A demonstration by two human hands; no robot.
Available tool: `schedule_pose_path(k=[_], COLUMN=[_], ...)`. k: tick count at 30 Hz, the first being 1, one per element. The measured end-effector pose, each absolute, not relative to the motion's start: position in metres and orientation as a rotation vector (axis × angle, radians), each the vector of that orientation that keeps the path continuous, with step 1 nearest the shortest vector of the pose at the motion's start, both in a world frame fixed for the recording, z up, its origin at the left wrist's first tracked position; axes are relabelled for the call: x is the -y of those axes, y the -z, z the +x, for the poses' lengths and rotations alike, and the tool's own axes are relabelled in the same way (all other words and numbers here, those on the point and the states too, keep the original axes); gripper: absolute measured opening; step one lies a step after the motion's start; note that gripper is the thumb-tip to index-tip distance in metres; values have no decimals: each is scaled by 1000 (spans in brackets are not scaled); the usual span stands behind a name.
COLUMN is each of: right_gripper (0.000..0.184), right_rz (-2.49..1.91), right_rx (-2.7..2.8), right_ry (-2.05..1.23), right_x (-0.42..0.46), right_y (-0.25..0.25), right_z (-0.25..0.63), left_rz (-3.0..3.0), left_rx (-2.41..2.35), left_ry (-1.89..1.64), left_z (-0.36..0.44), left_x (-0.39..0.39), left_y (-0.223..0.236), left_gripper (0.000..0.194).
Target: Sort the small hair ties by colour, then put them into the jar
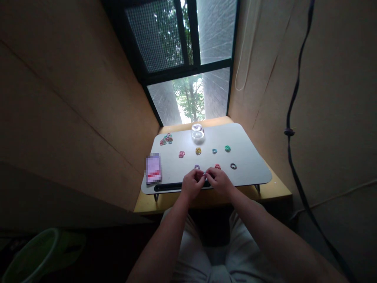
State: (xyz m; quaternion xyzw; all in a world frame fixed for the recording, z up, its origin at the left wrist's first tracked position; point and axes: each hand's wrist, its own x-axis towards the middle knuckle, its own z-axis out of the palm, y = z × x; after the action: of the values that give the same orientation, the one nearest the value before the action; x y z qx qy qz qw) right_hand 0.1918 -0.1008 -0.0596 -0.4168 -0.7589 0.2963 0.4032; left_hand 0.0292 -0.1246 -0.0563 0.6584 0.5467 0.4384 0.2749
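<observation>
Both my hands meet at the near edge of a white lap tray [250, 157]. My left hand [193, 184] and my right hand [218, 181] have their fingers pinched together around something tiny between them; I cannot make it out. Small coloured rings lie spread on the tray: a pink one [182, 154], a yellow one [198, 151], a blue one [215, 151], a green one [227, 148], a dark one [233, 166], a red one [217, 166] and a purple one [197, 167] just beyond my fingers. A heap of mixed rings [166, 139] sits at the far left.
A clear round container [198, 133] stands at the tray's far middle. A blurred card [153, 169] lies at the near left corner. Brown walls close in on both sides, a window is ahead, a black cable [290, 129] hangs at right, and a green basin [35, 255] sits low left.
</observation>
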Motion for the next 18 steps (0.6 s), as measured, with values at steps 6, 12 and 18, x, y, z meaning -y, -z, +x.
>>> schedule_pose_path(k=[6, 12, 18], right_gripper=[16, 17, 22], right_rz=[-1051, -1028, -1023], right_rx=[1909, 1901, 1927], right_ry=[-752, -780, -792], right_x=[101, 101, 100], right_y=[60, 59, 57], right_z=[192, 192, 193], left_rz=[1753, 1770, 1797], left_rx=[-1453, -1408, -1420], left_ry=[-1200, -1192, -1189], left_z=[29, 28, 27], left_x=[124, 125, 124], left_y=[58, 59, 62], left_gripper=[16, 19, 20])
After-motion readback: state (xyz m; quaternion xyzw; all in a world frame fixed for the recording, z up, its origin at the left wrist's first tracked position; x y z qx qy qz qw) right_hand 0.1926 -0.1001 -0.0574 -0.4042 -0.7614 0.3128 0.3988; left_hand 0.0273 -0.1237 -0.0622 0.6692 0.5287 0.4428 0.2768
